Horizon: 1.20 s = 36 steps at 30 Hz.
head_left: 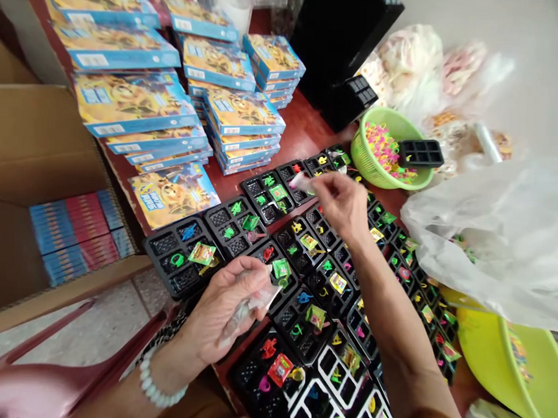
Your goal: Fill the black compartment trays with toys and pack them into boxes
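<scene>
My left hand (220, 307) is closed around a bunch of small clear plastic packets (262, 297), over the near-left trays. My right hand (345, 205) reaches to the far rows and pinches a small whitish packet (300, 182) above a tray with a red toy (296, 168). Black compartment trays (163, 246) cover the table in rows. Their compartments hold small coloured plastic figures, rings and shiny sachets, such as a green sachet (202, 253) and a red sachet (281, 369). Some compartments are bare. What the clear packets contain is too blurred to tell.
Stacks of blue and yellow boxes (140, 100) stand at the back left. A green basket (361, 148) holds pink and yellow bits. Black trays are piled (339, 46) behind. A plastic bag (498, 223) and yellow basin (484, 350) lie right; an open carton (30, 121) left.
</scene>
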### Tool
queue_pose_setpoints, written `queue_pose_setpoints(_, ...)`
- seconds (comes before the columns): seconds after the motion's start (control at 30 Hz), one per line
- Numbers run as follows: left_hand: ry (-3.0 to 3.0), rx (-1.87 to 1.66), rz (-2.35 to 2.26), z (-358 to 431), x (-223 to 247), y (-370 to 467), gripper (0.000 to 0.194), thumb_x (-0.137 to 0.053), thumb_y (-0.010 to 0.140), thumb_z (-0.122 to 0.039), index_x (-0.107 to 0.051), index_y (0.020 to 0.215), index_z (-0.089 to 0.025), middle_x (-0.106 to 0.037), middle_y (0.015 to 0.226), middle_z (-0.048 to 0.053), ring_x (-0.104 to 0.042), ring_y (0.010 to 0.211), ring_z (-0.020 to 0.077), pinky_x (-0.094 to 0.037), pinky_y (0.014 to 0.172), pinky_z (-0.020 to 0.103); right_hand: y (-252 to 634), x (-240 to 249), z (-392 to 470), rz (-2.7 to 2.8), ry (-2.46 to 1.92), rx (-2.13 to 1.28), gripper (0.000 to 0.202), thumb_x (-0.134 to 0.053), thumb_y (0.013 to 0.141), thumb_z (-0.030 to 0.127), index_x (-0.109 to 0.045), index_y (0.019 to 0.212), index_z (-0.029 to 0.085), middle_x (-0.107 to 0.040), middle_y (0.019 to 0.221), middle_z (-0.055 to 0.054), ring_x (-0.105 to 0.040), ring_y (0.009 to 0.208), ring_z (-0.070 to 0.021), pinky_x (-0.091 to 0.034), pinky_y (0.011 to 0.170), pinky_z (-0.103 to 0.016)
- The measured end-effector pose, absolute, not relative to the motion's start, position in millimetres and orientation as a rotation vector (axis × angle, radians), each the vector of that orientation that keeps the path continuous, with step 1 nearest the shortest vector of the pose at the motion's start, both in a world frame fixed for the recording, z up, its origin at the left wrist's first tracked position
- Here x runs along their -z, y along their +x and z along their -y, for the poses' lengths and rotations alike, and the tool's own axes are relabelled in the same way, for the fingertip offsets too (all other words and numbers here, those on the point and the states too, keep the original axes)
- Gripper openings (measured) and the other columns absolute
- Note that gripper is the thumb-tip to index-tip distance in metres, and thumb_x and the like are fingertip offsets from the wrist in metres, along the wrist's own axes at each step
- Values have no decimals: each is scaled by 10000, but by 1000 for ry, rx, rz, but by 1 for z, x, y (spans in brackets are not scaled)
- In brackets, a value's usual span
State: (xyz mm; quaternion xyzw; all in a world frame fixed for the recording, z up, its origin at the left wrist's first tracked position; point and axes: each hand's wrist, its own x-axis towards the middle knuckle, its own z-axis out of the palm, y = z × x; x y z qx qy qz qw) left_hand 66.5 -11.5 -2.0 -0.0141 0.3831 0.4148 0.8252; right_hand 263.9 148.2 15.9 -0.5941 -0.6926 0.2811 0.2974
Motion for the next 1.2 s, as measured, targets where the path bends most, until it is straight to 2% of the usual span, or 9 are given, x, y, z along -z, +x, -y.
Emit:
queue_pose_setpoints(0.2,-53,-941,-772,13,2,63,430,-1023,591,-333,-664,767,-174,-566,554,-62,-518,449,43,-462,424,121,290,21,-254,1649,-2074,-444,140,-584,907,103,-620,822,208,-703,949,-79,-598,950,-207,-451,1048,-407)
queue_pose_setpoints(0.33,-64,-952,-858,10,2,61,471,-1040,541,-349,-665,771,-180,-566,557,-64,-495,424,45,-356,342,94,284,22,-250,1656,-2020,-441,54,-617,941,203,-651,983,196,-706,998,-119,-583,1107,-269,-428,1097,-486)
queue_pose_setpoints(0.5,-109,-1010,-900,6,-1,60,558,-1071,442,-344,-653,772,-178,-609,603,-52,-513,435,42,-460,383,119,261,-18,-154,1945,-1592,-721,179,-768,926,385,-719,1002,231,-721,909,-11,-665,822,-177,-582,845,-334)
queue_pose_setpoints(0.57,-128,-1021,-906,5,-2,62,587,-1077,410,-344,-655,783,-178,-614,599,-54,-533,439,50,-507,409,138,247,-32,-103,2282,-948,-1299,238,-831,893,346,-738,1074,221,-745,991,-13,-700,845,-156,-607,811,-299)
queue_pose_setpoints(0.63,-132,-1022,-909,6,0,65,589,-1075,411,-358,-653,780,-177,-591,572,-67,-503,400,47,-445,344,120,236,-40,-61,2332,-632,-1386,155,-763,956,233,-741,1101,186,-749,1064,-49,-717,974,-149,-604,898,-284)
queue_pose_setpoints(0.77,-152,-1011,-862,9,3,66,506,-1044,511,-325,-630,758,-168,-591,620,-65,-478,386,34,-301,270,82,229,-44,-32,2314,-672,-1127,163,-634,1011,103,-737,1115,175,-746,1058,-78,-718,974,-133,-603,853,-240)
queue_pose_setpoints(0.93,-109,-996,-787,12,3,58,328,-921,690,-269,-662,859,-159,-624,707,-8,-544,468,75,-283,267,87,248,-27,-103,2296,-914,-670,134,-646,1015,166,-760,981,226,-762,922,-23,-717,870,-153,-582,824,-292)
queue_pose_setpoints(1.03,-86,-974,-784,12,3,55,354,-915,686,-263,-673,925,-161,-632,725,1,-568,493,94,-303,271,98,260,6,-168,2215,-1128,-291,159,-623,999,171,-754,925,224,-759,957,-44,-694,868,-184,-565,840,-336)
queue_pose_setpoints(1.2,-51,-923,-831,12,3,55,496,-980,642,-335,-693,1002,-150,-671,755,17,-588,497,84,-316,291,87,268,57,-229,2335,-1246,-135,213,-548,1003,194,-733,900,226,-738,935,-79,-661,919,-239,-549,887,-388)
